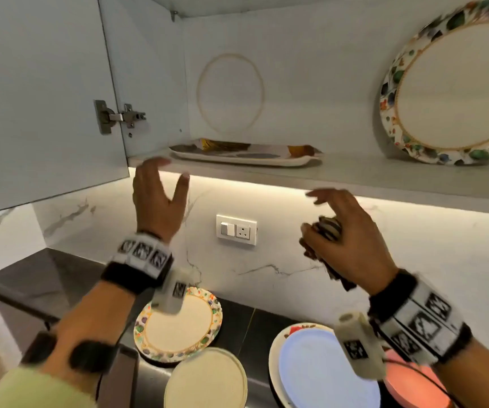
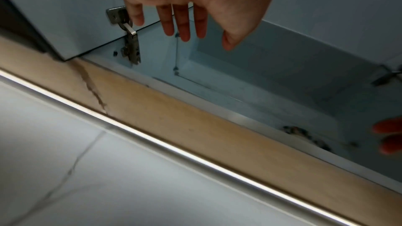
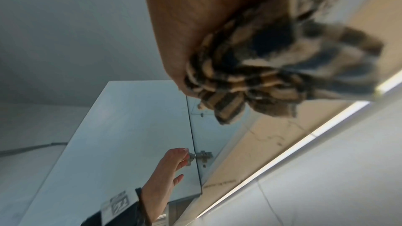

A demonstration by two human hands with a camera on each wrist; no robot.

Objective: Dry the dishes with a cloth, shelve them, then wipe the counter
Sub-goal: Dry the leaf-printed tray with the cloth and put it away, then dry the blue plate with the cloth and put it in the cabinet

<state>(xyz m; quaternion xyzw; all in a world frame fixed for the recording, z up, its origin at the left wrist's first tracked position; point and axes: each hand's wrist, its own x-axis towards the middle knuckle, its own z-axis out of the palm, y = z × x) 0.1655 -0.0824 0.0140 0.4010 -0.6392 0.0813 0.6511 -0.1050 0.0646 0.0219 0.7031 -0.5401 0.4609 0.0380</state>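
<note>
My left hand (image 1: 157, 195) is raised just below the cabinet shelf edge (image 1: 266, 175), fingers spread and empty; in the left wrist view its fingers (image 2: 182, 23) hang relaxed. My right hand (image 1: 343, 231) holds a bunched brown striped cloth (image 1: 325, 231) against the palm, clear in the right wrist view as the cloth (image 3: 261, 75). On the shelf lie an oblong patterned platter (image 1: 246, 153) and a floral round plate (image 1: 449, 92) leaning at the right. On the dark counter below sit a floral plate (image 1: 178, 325), a cream plate (image 1: 207, 378), a blue-white plate (image 1: 319, 366) and a pink plate (image 1: 408, 384).
The cabinet door (image 1: 40, 95) stands open at the left with its hinge (image 1: 119, 116). A lit strip runs under the shelf. A wall socket (image 1: 236, 230) sits on the marble backsplash between my hands.
</note>
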